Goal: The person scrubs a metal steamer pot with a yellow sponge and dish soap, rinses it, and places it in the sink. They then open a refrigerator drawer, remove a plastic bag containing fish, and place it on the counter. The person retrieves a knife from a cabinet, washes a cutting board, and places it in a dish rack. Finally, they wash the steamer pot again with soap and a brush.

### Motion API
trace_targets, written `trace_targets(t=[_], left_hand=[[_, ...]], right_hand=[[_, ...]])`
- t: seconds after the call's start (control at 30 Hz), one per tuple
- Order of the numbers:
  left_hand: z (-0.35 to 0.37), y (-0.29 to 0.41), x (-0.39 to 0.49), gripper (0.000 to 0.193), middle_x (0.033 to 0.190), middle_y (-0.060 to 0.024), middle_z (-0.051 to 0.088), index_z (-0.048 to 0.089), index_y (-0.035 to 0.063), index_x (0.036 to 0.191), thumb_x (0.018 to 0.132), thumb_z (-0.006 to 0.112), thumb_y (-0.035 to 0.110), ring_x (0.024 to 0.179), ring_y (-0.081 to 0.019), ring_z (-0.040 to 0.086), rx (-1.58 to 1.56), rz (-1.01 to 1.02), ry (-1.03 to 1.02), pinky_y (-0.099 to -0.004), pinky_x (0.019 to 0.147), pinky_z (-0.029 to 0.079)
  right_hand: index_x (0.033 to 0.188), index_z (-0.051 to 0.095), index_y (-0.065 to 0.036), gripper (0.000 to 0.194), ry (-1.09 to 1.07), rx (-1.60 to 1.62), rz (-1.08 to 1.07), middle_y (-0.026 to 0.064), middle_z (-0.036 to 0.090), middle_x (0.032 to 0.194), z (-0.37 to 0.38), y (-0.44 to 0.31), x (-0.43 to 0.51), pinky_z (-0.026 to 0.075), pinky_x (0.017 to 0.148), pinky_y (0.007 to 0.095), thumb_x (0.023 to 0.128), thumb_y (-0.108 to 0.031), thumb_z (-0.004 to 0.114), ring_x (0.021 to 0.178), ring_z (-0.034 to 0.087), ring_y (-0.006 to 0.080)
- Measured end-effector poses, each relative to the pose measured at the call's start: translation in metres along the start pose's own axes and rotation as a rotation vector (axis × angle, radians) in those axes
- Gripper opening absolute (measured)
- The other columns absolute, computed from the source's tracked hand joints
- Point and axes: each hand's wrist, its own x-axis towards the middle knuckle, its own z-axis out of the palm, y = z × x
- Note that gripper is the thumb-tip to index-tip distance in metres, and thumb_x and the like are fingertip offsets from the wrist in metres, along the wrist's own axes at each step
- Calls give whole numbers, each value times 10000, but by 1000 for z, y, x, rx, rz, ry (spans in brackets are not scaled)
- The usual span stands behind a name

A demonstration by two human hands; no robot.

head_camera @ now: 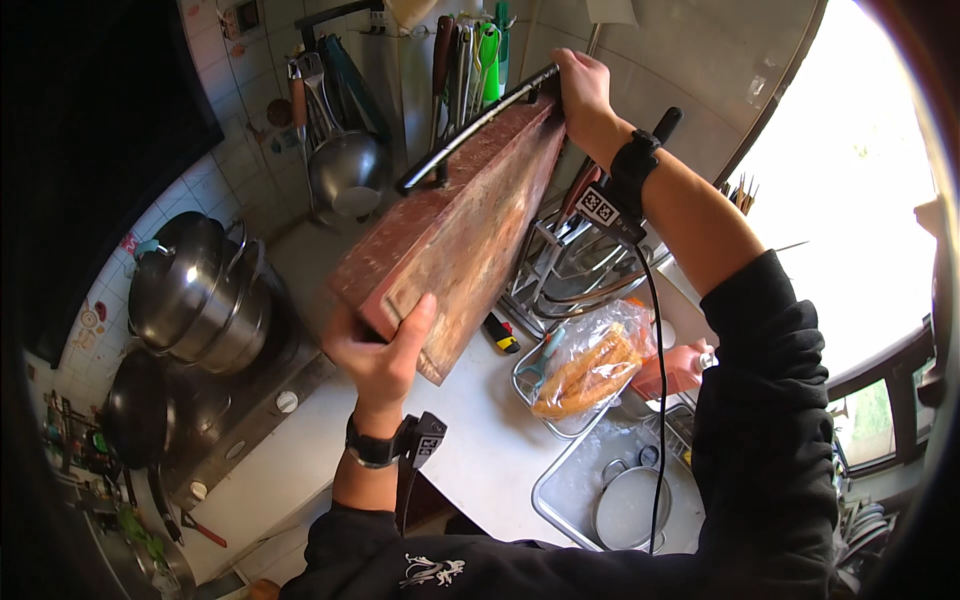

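Observation:
A thick wooden chopping board (472,232) is held up on a slant above the counter. Its rim is reddish brown, its broad face worn and pale, and a black bar handle (480,127) is fixed along one edge. My left hand (386,356) grips the lower corner, thumb on the worn face and fingers out of sight behind. At the far upper corner my right hand (587,86) closes around the board beside the end of the bar handle. Each wrist wears a black strap with a small device.
A steamer pot (199,292) and a wok (139,409) occupy the gas stove at left. Utensils, including a steel ladle (351,176), hang behind. At right are a metal rack (555,255), bagged bread (589,375) in a wire basket, a pink bottle (675,370) and a sink (577,480) holding a pot (632,508).

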Motion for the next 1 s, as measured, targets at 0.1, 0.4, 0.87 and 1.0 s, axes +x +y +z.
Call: trace_targets(t=[0.1, 0.4, 0.87, 1.0], left_hand=[[15, -17, 7, 339, 1035, -78, 650, 608, -67, 1079, 778, 733, 26, 916, -128, 606, -32, -76, -64, -281, 807, 490], [47, -50, 27, 326, 1000, -60, 671, 625, -49, 1086, 799, 739, 57, 892, -119, 617, -84, -86, -87, -270, 812, 489], [3, -74, -3, 390, 1072, -96, 650, 628, -58, 1096, 735, 744, 35, 973, -168, 605, -210, -54, 84, -325, 892, 462], [7, -75, -7, 370, 1004, -85, 666, 635, -63, 1064, 735, 767, 42, 893, -150, 620, -163, -61, 76, -301, 837, 487]], right_hand=[[891, 644, 43, 323, 55, 13, 105, 125, 634, 839, -7, 17, 7, 458, 742, 331, 791, -257, 577, 788, 548, 175], [1190, 577, 29, 465, -198, -426, -221, 128, 627, 1109, -60, -15, -46, 447, 908, 331, 914, -344, 546, 1027, 578, 227], [1228, 551, -55, 448, -474, -847, -715, 164, 547, 1212, -138, -62, -135, 430, 969, 417, 794, -83, 659, 1165, 514, 336], [1239, 552, -87, 506, -638, -935, -1181, 166, 537, 1259, -44, -77, -72, 430, 953, 427, 753, -149, 678, 1200, 482, 351]])
